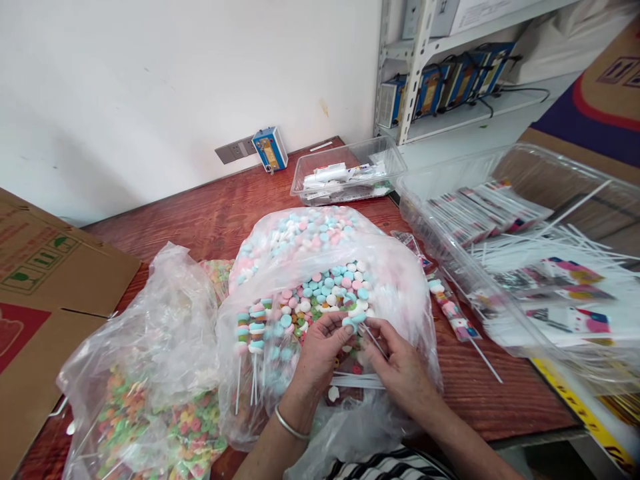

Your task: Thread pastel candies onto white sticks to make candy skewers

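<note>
My left hand (320, 353) pinches a pale blue candy piece (353, 322) over the open plastic bag of pastel candies (320, 280). My right hand (397, 360) grips a thin white stick (373, 339) whose tip meets that candy. More white sticks (357, 381) lie under my hands in the bag. A few finished candy skewers (253, 333) stand against the bag's left inner side.
A second bag of multicoloured candies (150, 413) lies at the left. A wrapped skewer (457, 320) lies on the red wooden table (200, 220). Clear trays hold sticks and wrappers (530, 267) and small items (345, 173). Cardboard box (40, 293) at left; shelving at back right.
</note>
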`<state>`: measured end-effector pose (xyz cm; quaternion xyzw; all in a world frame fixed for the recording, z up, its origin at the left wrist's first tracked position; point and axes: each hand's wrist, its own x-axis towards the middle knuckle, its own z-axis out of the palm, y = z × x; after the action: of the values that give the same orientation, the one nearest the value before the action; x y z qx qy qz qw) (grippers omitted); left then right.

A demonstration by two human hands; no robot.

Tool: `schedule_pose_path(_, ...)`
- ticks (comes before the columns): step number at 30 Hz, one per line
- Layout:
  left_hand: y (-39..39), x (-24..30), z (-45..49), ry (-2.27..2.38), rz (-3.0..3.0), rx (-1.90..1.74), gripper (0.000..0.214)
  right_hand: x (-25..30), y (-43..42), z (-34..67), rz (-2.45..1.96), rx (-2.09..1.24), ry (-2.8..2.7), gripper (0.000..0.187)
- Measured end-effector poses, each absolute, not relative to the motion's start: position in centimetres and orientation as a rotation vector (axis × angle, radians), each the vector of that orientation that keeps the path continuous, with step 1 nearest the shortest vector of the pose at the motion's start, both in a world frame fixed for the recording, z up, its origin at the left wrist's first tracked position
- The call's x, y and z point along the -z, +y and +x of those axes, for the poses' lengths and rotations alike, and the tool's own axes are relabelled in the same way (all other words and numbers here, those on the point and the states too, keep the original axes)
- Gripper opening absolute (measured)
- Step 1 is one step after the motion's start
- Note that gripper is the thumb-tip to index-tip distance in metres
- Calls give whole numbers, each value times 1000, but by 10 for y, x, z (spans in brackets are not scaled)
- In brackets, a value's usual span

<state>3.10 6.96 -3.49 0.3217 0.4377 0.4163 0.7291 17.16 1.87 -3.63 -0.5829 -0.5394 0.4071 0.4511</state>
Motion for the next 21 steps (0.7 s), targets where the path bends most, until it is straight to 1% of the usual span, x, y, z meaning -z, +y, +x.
schedule_pose_path(7,83,33,20,1080,610,-1109,37,31,0,180,-1485,-1133,-1521,27)
schedule_pose_path(21,80,37,15,1147,831,-1115,27,18,-1,180,-1492,-1138,-1511,26)
